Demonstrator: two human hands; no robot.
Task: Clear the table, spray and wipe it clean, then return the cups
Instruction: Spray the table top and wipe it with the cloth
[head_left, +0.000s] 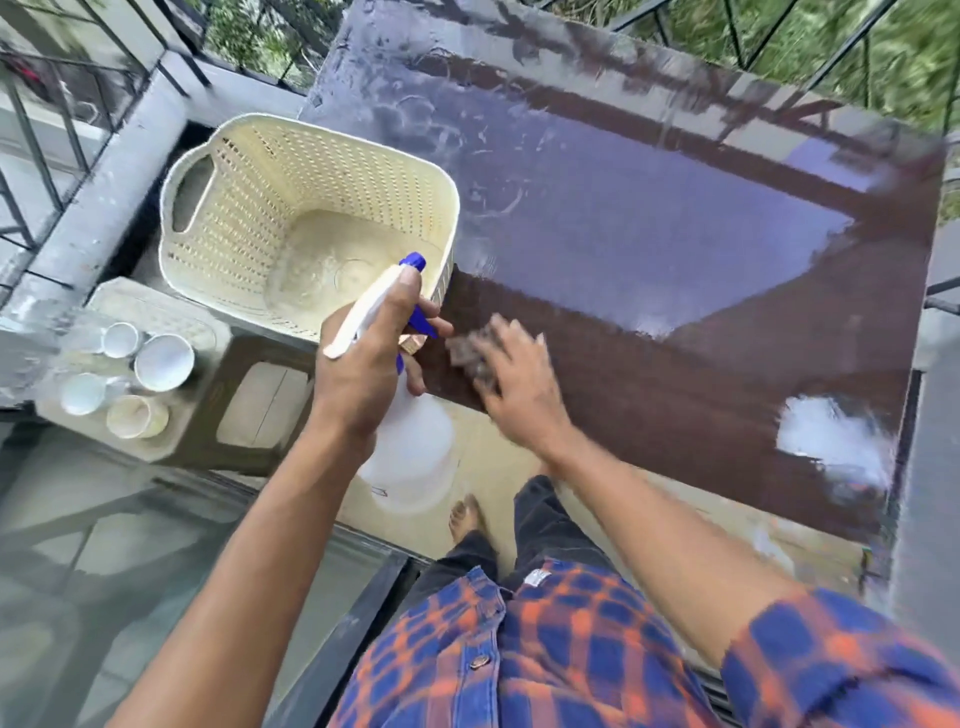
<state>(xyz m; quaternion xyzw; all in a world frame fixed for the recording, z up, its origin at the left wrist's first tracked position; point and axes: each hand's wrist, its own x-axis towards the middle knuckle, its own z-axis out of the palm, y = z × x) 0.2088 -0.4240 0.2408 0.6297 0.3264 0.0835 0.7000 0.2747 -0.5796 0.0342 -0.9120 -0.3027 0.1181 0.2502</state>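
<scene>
Beneath the right hand (514, 384), fingers flat, the cloth (470, 353) is working at the edge of the table (675, 364) and may be slipping off, while the left hand (363, 374), gripping the spray bottle (410, 447), is risking nudging the basket (249, 171) just beyond it; the cups (163, 361) are sitting further left.

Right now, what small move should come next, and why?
Probably slide the cloth right along the near edge of the table: the right hand presses it at the left end, and a white patch lies further right.
</scene>
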